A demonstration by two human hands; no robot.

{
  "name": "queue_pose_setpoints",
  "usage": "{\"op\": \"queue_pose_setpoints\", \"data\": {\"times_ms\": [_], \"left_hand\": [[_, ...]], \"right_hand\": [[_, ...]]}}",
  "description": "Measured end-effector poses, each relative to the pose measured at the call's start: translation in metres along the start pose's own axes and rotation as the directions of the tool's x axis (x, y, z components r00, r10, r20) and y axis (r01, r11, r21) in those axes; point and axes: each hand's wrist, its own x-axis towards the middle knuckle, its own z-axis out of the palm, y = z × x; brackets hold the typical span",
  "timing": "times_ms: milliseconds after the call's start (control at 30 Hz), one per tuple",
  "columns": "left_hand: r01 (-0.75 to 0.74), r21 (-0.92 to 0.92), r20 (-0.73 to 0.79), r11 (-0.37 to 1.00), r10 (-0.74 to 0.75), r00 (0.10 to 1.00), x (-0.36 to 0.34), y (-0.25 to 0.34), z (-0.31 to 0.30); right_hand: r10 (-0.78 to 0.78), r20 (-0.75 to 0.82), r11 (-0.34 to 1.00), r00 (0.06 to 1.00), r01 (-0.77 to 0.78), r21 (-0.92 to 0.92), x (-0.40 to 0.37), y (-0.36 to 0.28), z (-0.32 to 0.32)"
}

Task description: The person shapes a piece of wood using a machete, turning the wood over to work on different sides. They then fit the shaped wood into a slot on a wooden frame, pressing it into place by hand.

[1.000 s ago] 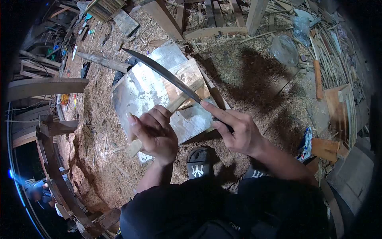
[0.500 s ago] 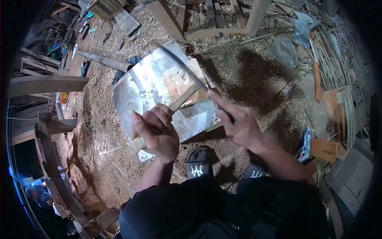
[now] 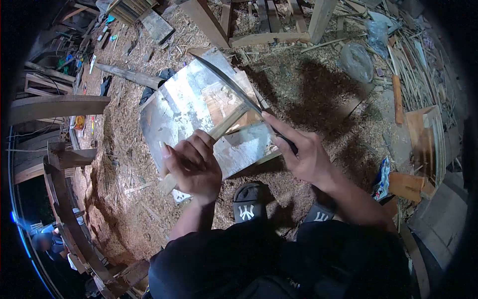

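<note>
A person's left hand point(image 3: 195, 167) had its grip closed round a wooden stick point(image 3: 230, 121) slanting above a pale, scuffed board point(image 3: 184, 102) on the shavings-strewn floor point(image 3: 127, 149). Just right of the board, the right hand point(image 3: 311, 157) gripped a long, curved knife point(image 3: 224, 78), its blade crossing the stick's far end; contact was unclear. A dark sandal point(image 3: 250, 197) stood on the board's near side.

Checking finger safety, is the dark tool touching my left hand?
Apart: the head view shows bare stick between the dark tool and the left hand.
</note>
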Motion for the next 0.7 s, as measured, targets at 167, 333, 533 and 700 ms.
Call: {"op": "queue_pose_setpoints", "data": {"times_ms": [167,333,533,700], "left_hand": [[0.045,-0.057,0.177,0.997,-0.035,0.984,0.000,0.007,-0.004],[-0.073,0.029,0.425,0.997,0.054,0.904,0.004,0.005,-0.009],[-0.101,0.039,0.471,0.994,0.071,0.879,0.003,0.007,-0.007],[-0.165,0.052,0.503,0.985,0.117,0.856,0.000,0.007,-0.007]], "right_hand": [[0.123,0.199,0.992,0.972,-0.116,-0.045,0.002,-0.028,-0.021],[0.015,0.138,0.998,0.990,-0.007,-0.062,0.001,-0.025,-0.015],[-0.042,0.062,0.999,0.997,0.044,-0.032,0.001,-0.022,-0.014],[0.090,0.132,0.993,0.987,-0.079,-0.087,0.002,-0.019,-0.013]]}}
